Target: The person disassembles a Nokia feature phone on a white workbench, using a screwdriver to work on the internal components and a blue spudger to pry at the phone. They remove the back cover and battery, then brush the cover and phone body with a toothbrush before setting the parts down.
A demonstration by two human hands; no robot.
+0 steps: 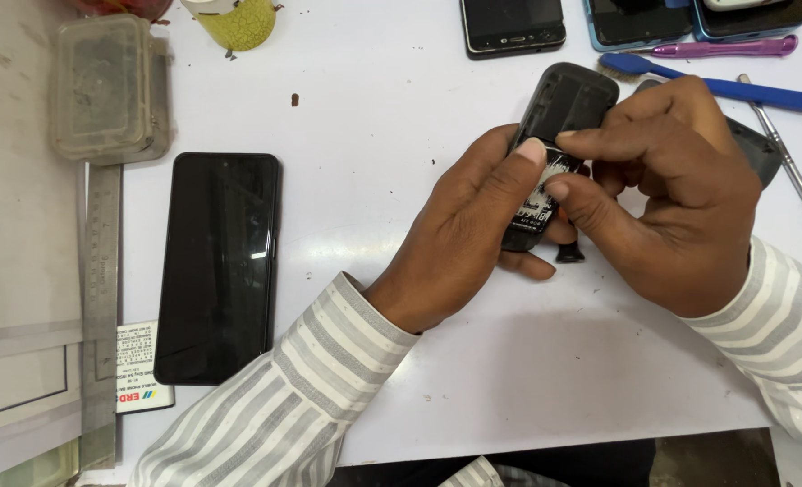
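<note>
Much of the small black phone [559, 117] was hidden: the fingers of both hands covered its lower half, and only its open back, a dark recessed shell, showed clearly right of centre in the upper frame. A pale label on it was partly visible between the thumbs, too covered to make out. The left hand [473, 234] was curled around the phone from below, thumb pressed on its back. The right hand [671, 194] was closed over it from the right, thumb and forefinger pinching at the label area. A small black piece [570, 253] lay on the white tabletop [392, 180] just below the phone. At left centre lay a large black smartphone [219, 266], a steel ruler [100, 307] beside it. Further phones were cut off by the top edge.
</note>
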